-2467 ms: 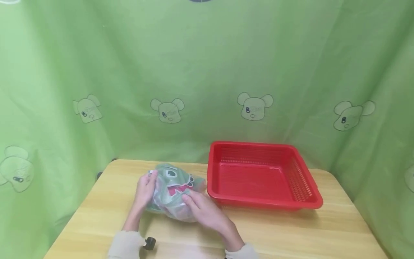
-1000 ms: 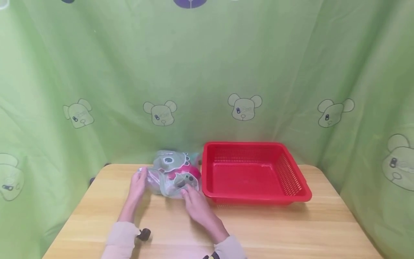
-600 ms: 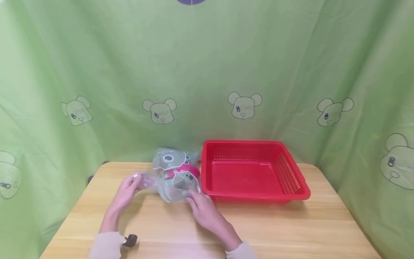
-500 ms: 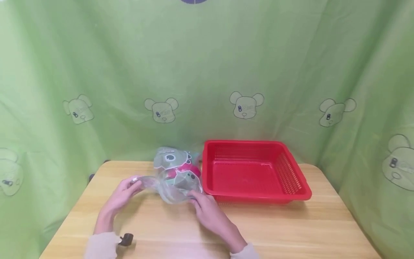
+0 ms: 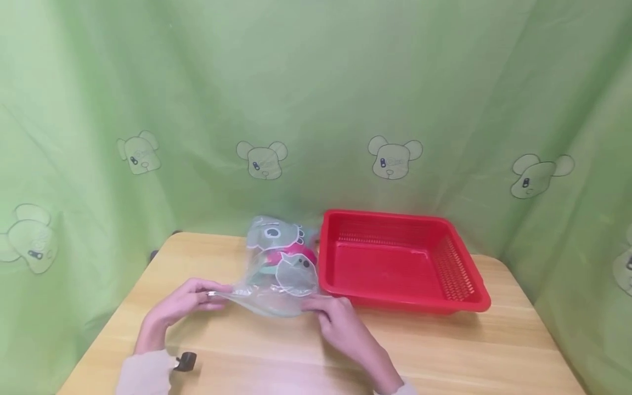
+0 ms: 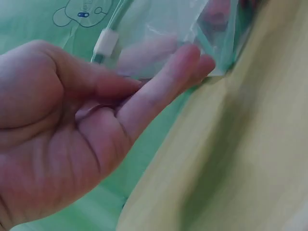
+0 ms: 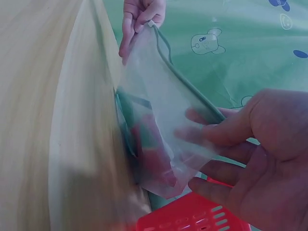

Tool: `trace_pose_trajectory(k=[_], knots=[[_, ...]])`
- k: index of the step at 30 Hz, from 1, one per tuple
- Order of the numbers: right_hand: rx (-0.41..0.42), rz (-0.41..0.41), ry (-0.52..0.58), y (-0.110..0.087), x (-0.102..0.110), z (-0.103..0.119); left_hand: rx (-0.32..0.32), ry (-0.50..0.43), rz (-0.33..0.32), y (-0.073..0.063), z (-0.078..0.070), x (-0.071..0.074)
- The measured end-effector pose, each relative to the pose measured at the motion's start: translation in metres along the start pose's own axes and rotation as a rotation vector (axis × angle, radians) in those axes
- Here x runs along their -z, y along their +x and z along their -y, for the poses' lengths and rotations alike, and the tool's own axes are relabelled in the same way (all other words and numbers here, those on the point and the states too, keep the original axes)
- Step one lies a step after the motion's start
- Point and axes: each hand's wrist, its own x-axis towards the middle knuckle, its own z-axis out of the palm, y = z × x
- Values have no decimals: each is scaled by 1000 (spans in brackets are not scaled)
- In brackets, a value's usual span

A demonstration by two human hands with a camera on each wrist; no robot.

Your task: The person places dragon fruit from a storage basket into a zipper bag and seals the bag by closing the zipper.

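Note:
A translucent zip bag (image 5: 281, 263) with a green and pink cartoon animal print lies on the table, its mouth edge lifted toward me. My left hand (image 5: 190, 300) pinches the left end of that edge, beside the white zip slider (image 6: 106, 42). The opposite end of the edge is between the thumb and fingers of my right hand (image 5: 340, 323). In the right wrist view, the green zip strip (image 7: 185, 84) runs from one hand to the other. Something pink and green shows through the clear bag wall; I cannot tell contents from print.
A red plastic basket (image 5: 405, 304) with perforated sides stands right of the bag, close against it. The wooden table (image 5: 276, 356) extends in front of both. A green curtain (image 5: 316, 82) with bear faces hangs behind and at the sides.
The bag has been set down flatter, near the basket's left side. My left hand has moved left and toward me, and the mouth edge now stretches straighter between both hands.

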Motion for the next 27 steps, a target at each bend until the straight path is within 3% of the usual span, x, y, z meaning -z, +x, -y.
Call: trace_pose_trajectory(k=[4,11,14,19,22,27], knots=[[-21,29,-27,-2,2,-4,25,-34,22,4,3,0],[-1,104,-79,-3,4,-8,-33,-24,59,-5,13,9],[-13,139,-86,-5,6,-8,23,-57,-11,-3,14,6],[-24,184,-85,-9,7,-10,167,-120,-139,13,14,-10],[-13,200,-81,-10,7,-12,211,-131,-109,20,17,-18],[-25,215,-67,-9,5,-14,208,-173,-53,23,25,-21]])
